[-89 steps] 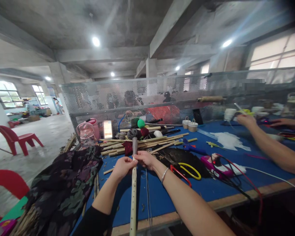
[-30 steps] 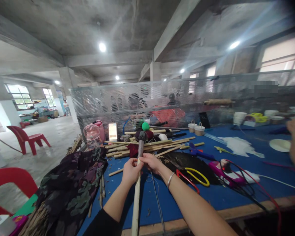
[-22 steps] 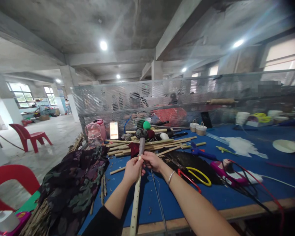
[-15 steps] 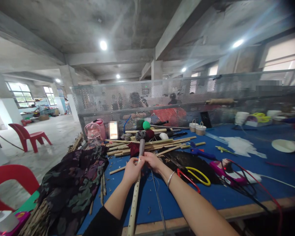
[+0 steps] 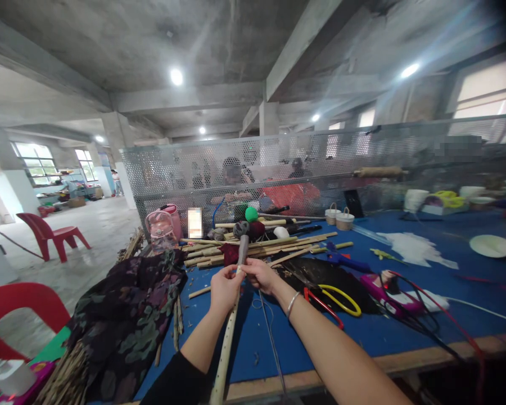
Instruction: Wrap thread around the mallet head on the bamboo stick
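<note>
A pale stick (image 5: 227, 349) dotted with small dark holes slants up from the table's front edge. Its upper part is wrapped in grey (image 5: 243, 248), likely yarn or cloth. My left hand (image 5: 225, 291) is closed, pinching the stick just below this wrapping. On the other side my right hand (image 5: 260, 275) is also closed with its fingertips at the same spot, touching the left fingertips. A thin grey string (image 5: 271, 343) runs loosely below my right hand to the table's edge. Whatever lies between the fingertips is hidden.
Scissors (image 5: 341, 301) with yellow and red handles lie right of my hands. Behind are loose sticks (image 5: 295, 247) and a green ball (image 5: 251, 214). Dark patterned cloth (image 5: 126, 320) covers the left. A purple power strip (image 5: 388, 298) with cables sits right; a perforated metal screen (image 5: 172, 169) stands behind.
The stick's lower end has swung a little to the left, and its wrapped end sits slightly higher in view. Both hands keep their pinch at the wrapping's lower end.
</note>
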